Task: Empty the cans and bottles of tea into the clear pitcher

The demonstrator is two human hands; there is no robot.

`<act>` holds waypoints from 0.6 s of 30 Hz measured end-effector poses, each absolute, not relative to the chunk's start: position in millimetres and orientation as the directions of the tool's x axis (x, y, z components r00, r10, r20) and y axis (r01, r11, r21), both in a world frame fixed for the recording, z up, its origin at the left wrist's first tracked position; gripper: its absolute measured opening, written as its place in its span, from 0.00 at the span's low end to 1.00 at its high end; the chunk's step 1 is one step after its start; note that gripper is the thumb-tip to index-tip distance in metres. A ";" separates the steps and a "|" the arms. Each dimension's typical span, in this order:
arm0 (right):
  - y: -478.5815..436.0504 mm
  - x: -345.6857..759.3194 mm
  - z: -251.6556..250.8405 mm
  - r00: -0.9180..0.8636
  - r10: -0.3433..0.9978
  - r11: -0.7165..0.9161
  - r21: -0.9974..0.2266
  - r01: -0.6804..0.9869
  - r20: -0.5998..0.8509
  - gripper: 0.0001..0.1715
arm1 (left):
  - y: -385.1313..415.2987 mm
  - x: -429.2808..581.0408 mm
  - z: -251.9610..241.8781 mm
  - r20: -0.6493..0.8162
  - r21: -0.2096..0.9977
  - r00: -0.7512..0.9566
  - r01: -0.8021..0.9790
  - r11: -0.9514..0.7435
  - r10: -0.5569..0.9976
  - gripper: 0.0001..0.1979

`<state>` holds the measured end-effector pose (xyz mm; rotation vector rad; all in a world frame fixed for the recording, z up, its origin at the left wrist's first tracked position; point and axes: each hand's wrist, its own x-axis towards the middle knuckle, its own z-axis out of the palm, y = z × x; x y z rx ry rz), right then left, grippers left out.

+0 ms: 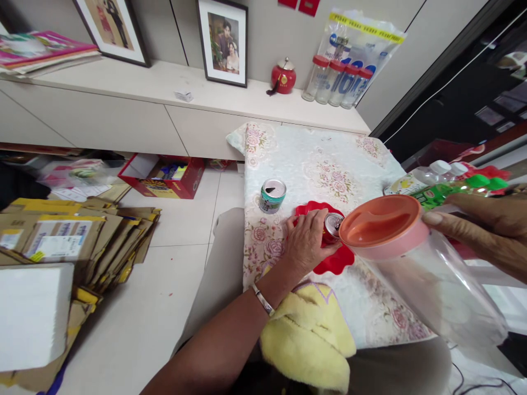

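Note:
My left hand (305,236) is closed around a red drink can (331,226), whose silver top faces up. Can and hand are over a red scalloped plate (335,266). On the right, my right hand (481,227) grips a clear plastic container (436,291) near its top. This container leans, its orange lid (381,222) close beside the red can; I cannot tell whether they touch. A teal and grey can (272,196), opened on top, stands on the flowered tablecloth (304,159). Nearer my body lies a yellow cloth (308,340).
Several bottles (453,178) lie along the table's right side. Behind, a white ledge (156,88) bears picture frames, a red jar (283,77) and several red-capped glass jars (335,82). Flattened cardboard (115,241), a white foam box (33,315) and a red box (164,178) are at left.

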<state>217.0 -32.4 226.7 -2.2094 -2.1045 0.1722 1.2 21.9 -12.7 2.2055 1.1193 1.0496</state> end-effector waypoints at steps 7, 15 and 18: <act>-31.7 217.7 225.6 0.046 0.999 -0.048 -0.122 0.991 -0.019 0.36 | 22.1 1.4 -11.5 0.419 0.679 0.382 0.470 -0.564 0.823 0.39; -31.5 216.2 226.0 0.058 0.998 -0.059 -0.107 0.992 -0.010 0.37 | 22.2 1.8 -12.7 0.430 0.671 0.377 0.474 -0.570 0.820 0.39; -34.0 218.4 227.4 0.077 0.997 -0.078 -0.082 0.994 -0.017 0.38 | 22.0 1.7 -12.3 0.426 0.671 0.379 0.477 -0.568 0.822 0.39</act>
